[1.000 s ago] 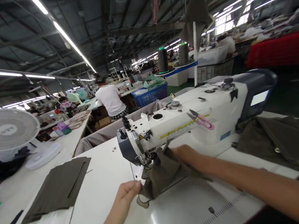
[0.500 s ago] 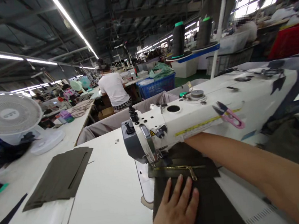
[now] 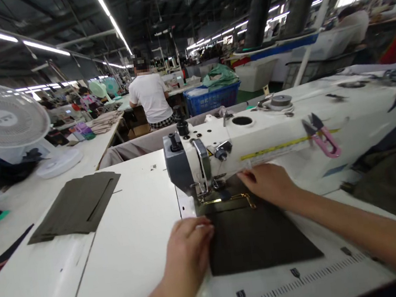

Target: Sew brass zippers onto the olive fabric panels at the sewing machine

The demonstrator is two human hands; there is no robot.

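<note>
A dark olive fabric panel (image 3: pixel 263 239) lies flat on the white sewing machine bed. Across its far part runs a gold-toothed zipper (image 3: pixel 222 199), whose metal pull (image 3: pixel 251 203) hangs at the right end. The zipper's left end is close to the needle area of the sewing machine (image 3: pixel 203 191). My left hand (image 3: pixel 188 248) is closed with curled fingertips at the panel's left edge. Beyond the zipper, under the machine arm, my right hand (image 3: pixel 269 183) pinches the fabric's far right side; what lies under its fingers is partly hidden.
A stack of olive fabric pieces (image 3: pixel 77 206) rests on the table at left, near a white fan (image 3: pixel 4 117). Pink-handled snips (image 3: pixel 323 138) sit against the machine arm. Dark thread cones (image 3: pixel 257 18) stand behind. A person in a white shirt (image 3: pixel 150 96) works farther back.
My left hand has gone from lying flat on the panel to closing at its left edge. My right hand has come into view from behind the machine head. The camera view has shifted.
</note>
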